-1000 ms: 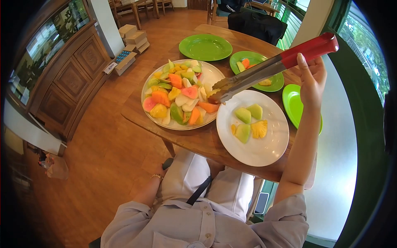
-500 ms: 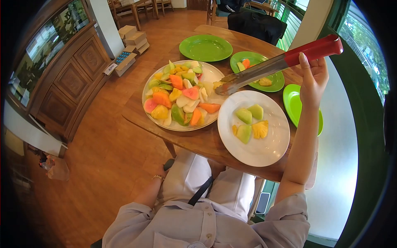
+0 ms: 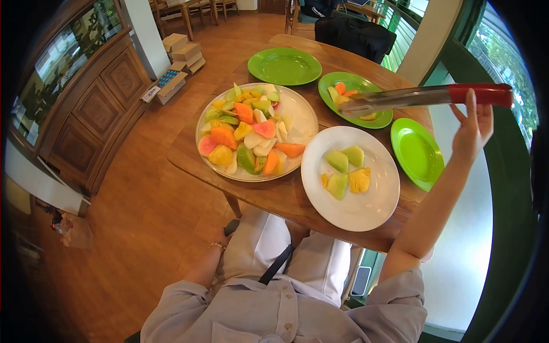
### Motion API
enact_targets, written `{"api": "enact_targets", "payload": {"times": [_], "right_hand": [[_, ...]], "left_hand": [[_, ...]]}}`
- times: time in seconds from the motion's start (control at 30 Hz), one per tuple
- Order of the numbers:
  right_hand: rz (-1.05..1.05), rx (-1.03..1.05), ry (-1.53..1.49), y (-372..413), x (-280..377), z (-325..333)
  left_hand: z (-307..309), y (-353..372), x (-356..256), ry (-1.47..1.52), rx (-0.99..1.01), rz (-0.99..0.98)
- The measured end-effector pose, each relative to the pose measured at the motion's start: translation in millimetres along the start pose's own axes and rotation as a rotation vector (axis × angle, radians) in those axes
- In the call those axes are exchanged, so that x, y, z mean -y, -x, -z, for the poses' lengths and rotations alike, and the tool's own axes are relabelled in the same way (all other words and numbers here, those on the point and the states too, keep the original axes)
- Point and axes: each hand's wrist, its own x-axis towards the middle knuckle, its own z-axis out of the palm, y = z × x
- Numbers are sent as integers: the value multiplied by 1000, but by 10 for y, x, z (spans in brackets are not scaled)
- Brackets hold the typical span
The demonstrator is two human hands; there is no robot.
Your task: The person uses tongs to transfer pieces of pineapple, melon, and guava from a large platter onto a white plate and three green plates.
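My right hand (image 3: 473, 127) grips the red handle of metal tongs (image 3: 412, 98). The tongs' tips are over the left part of a green plate (image 3: 382, 119) that holds several fruit pieces. A round platter (image 3: 303, 117) at the left carries a heap of mixed cut fruit (image 3: 243, 130). Nearest to me, a white plate (image 3: 366, 214) holds melon and pineapple pieces (image 3: 359, 179). My left hand hangs low beside my leg, mostly hidden; a dark object (image 3: 231, 227) shows next to it, above the bracelet on the wrist.
One green plate (image 3: 284, 66) lies at the back of the wooden table (image 3: 331, 51), another (image 3: 417, 153) at the right. Boxes (image 3: 186, 54) stand on the floor by a pillar. A black bag or cloth (image 3: 354, 37) hangs behind the table. A phone (image 3: 361, 280) is below the table edge.
My right hand and the tongs have moved right. The tong tips have shifted from above the platter's right edge to the green plate with fruit.
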Motion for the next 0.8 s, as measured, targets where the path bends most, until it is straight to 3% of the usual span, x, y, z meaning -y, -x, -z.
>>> {"api": "enact_targets", "payload": {"times": [0.33, 0.63, 0.7, 0.8], "right_hand": [[13, -220, 453, -141, 238, 985], [-121, -249, 543, -120, 87, 1276], [-136, -269, 553, -111, 75, 1262], [-78, -306, 500, -120, 115, 1254]], "left_hand": [[-82, -85, 130, -17, -55, -105], [-150, -189, 258, 3, -58, -78], [-244, -305, 425, 67, -132, -246], [-228, -292, 427, 114, -65, -178]]}}
